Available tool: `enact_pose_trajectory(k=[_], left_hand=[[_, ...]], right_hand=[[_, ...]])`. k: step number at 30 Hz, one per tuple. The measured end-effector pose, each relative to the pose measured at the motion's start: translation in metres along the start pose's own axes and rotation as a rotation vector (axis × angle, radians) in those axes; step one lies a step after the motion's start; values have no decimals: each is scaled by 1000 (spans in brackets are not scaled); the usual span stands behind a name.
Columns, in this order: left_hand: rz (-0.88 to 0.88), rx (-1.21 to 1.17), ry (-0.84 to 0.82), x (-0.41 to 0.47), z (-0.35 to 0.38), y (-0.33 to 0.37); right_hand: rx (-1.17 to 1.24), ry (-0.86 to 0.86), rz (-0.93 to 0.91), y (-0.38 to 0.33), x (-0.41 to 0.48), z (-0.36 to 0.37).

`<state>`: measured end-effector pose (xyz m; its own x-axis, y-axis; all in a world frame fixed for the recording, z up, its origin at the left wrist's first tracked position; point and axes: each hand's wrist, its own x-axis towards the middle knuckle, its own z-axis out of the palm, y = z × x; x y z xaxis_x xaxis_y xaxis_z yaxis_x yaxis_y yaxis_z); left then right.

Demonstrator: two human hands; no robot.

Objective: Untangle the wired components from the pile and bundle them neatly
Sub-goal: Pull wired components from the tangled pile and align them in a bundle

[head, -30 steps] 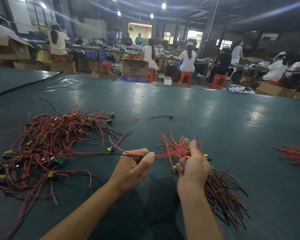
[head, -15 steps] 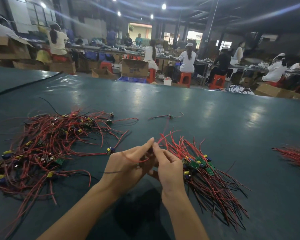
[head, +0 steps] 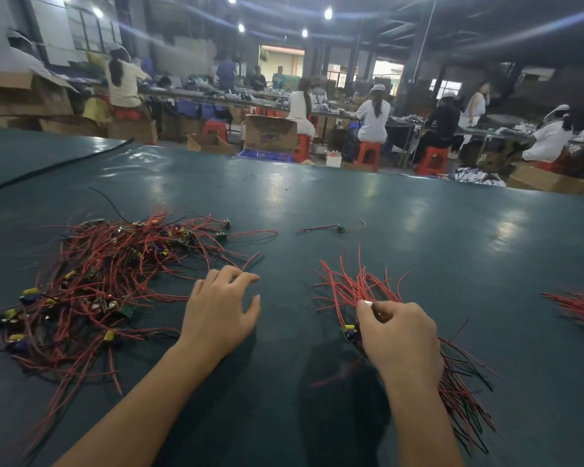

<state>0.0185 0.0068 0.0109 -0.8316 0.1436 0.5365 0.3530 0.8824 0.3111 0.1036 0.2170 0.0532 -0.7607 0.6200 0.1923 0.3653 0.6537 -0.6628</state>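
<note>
Both forearms reach forward over the desk (head: 418, 251). The left hand (head: 221, 311) lies palm down with fingers spread and loose, holding nothing; whether it touches the desk I cannot tell. The right hand (head: 398, 335) is curled, its fingertips pinching the bundle (head: 354, 289) at the middle, red ends fanning away beyond it and red and black ends trailing behind the wrist. There are two hands, one tangled pile (head: 98, 281), one bundle, one stray component (head: 341, 228) and one more bunch (head: 577, 306) at the right edge. The pile lies just left of the left hand's fingertips; the stray component lies farther off, between the two hands.
</note>
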Motion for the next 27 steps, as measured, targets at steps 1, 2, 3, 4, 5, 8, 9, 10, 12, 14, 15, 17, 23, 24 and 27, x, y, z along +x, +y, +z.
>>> enact_pose_trajectory(k=[1,2,3,4,5,8,9,10,12,14,15,17,23,24,27], left_hand=[[-49,45,-28,1,1,-3],[-102,91,-64,1,2,-7],[-146,141,-105,1,2,-10],[-176,186,-146,1,3,-13],[-194,213,-178,1,4,-16],[-197,210,-182,3,2,-20],[-185,197,-164,4,1,-20],[-172,176,-146,4,0,-19],[-146,107,-113,4,-1,-17],[-108,18,-48,3,-2,-13],[-80,-42,1,3,-3,-10],[-2,-175,101,3,-6,-3],[324,-322,234,-2,-13,21],[366,-337,227,-3,-13,24],[477,-353,194,-7,-12,29]], right_hand=[[-48,12,-1,0,0,-1],[-71,18,-5,1,0,-2],[-84,17,-5,1,0,-2],[-86,19,-9,1,0,-1],[-78,32,-23,0,-1,0],[66,131,-180,-8,-8,7],[133,132,-259,-12,-11,11],[191,103,-326,-15,-14,17],[284,-7,-386,-21,-20,28],[330,-103,-393,-22,-25,40],[333,-135,-394,-22,-27,46],[358,-180,-377,-23,-31,55],[754,-274,-125,-35,-32,62],[823,-287,-67,-36,-32,61],[976,-343,78,-39,-33,55]])
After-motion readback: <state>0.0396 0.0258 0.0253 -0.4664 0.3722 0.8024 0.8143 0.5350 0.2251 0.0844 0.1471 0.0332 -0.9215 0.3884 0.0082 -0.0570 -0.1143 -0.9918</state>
